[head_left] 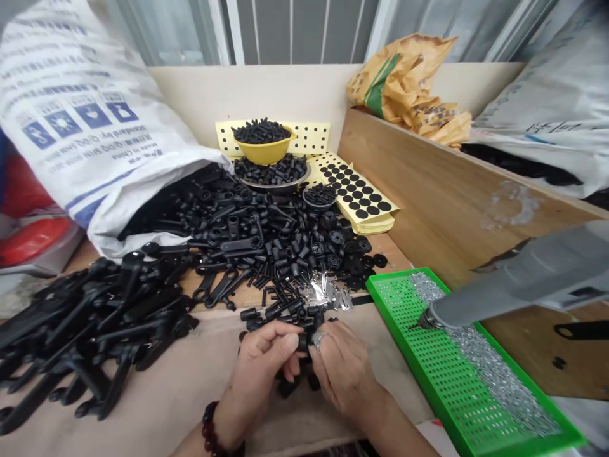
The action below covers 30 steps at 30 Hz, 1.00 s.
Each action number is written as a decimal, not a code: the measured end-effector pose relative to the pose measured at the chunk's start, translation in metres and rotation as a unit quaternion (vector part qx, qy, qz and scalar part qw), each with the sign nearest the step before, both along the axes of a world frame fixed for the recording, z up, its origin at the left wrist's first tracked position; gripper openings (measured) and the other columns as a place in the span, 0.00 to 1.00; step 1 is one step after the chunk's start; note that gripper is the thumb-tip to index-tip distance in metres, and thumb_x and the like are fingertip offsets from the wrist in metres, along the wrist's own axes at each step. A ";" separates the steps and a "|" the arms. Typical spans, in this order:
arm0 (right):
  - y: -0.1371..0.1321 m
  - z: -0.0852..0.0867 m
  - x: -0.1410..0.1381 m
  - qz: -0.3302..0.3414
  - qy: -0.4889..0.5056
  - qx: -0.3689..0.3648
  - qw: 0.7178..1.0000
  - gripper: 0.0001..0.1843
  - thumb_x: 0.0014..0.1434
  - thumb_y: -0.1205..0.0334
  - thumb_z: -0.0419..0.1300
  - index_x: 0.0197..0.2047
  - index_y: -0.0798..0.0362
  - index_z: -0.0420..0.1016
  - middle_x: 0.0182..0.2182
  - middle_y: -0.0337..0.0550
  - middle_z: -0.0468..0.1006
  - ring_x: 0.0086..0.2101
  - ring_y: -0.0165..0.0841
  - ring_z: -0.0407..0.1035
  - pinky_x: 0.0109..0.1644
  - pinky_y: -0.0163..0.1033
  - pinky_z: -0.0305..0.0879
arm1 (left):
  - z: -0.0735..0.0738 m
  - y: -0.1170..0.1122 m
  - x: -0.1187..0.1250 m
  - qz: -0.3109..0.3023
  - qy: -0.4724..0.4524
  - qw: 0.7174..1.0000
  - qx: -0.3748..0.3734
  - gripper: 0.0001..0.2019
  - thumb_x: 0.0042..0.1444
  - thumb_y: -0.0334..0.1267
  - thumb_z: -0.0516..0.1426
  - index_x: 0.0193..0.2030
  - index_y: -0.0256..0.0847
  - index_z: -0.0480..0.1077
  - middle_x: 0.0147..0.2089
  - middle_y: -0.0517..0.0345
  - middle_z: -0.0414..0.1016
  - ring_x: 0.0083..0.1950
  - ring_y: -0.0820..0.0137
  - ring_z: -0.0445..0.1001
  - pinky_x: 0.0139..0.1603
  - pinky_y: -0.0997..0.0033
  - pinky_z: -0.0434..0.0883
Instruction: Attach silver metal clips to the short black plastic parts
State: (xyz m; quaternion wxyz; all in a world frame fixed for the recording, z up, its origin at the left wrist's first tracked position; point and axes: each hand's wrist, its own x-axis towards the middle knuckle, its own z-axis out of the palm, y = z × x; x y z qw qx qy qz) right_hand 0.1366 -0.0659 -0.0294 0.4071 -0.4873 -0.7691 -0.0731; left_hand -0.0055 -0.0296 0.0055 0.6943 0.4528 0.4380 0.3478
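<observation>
My left hand and my right hand meet at the near middle of the table, fingers curled together around small black plastic parts. The right fingertips also pinch a small shiny metal piece. More black parts poke out below the hands. Just beyond the fingers lie a small heap of silver metal clips and a big spread of black plastic pieces.
Long black handles are piled at the left. A white woven sack spills parts. A yellow bowl and a metal dish hold black pieces. A green perforated tray of screws and a grey power screwdriver sit at the right, beside yellow dot sheets.
</observation>
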 end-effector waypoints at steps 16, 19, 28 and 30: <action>-0.006 0.000 -0.006 0.048 0.140 -0.105 0.983 0.12 0.63 0.69 0.40 0.27 0.51 0.54 0.19 0.35 0.60 0.19 0.28 0.56 0.23 0.34 0.50 | 0.003 -0.002 -0.010 -0.049 0.133 0.965 0.219 0.07 0.51 0.38 0.56 0.32 0.38 0.74 0.21 0.60 0.70 0.22 0.73 0.67 0.23 0.78 0.66; -0.006 0.000 -0.007 0.063 0.144 -0.101 0.982 0.12 0.63 0.69 0.40 0.28 0.51 0.55 0.19 0.36 0.62 0.19 0.28 0.57 0.23 0.35 0.51 | 0.004 -0.003 -0.010 -0.038 0.132 0.972 0.190 0.07 0.51 0.38 0.56 0.32 0.38 0.73 0.18 0.62 0.68 0.21 0.74 0.66 0.22 0.78 0.66; -0.015 0.003 -0.013 0.013 0.307 -0.218 0.926 0.17 0.66 0.60 0.40 0.26 0.50 0.59 0.17 0.35 0.63 0.20 0.30 0.62 0.24 0.34 0.58 | 0.006 -0.001 -0.008 -0.079 0.137 0.893 0.422 0.07 0.56 0.29 0.53 0.35 0.40 0.73 0.34 0.54 0.76 0.37 0.68 0.74 0.39 0.74 0.70; -0.015 0.002 -0.012 0.029 0.287 -0.193 0.938 0.16 0.65 0.62 0.40 0.27 0.51 0.58 0.17 0.35 0.62 0.19 0.29 0.61 0.24 0.34 0.57 | 0.004 0.000 -0.009 -0.084 0.131 0.901 0.404 0.07 0.56 0.30 0.53 0.34 0.40 0.73 0.33 0.55 0.76 0.35 0.69 0.73 0.36 0.74 0.70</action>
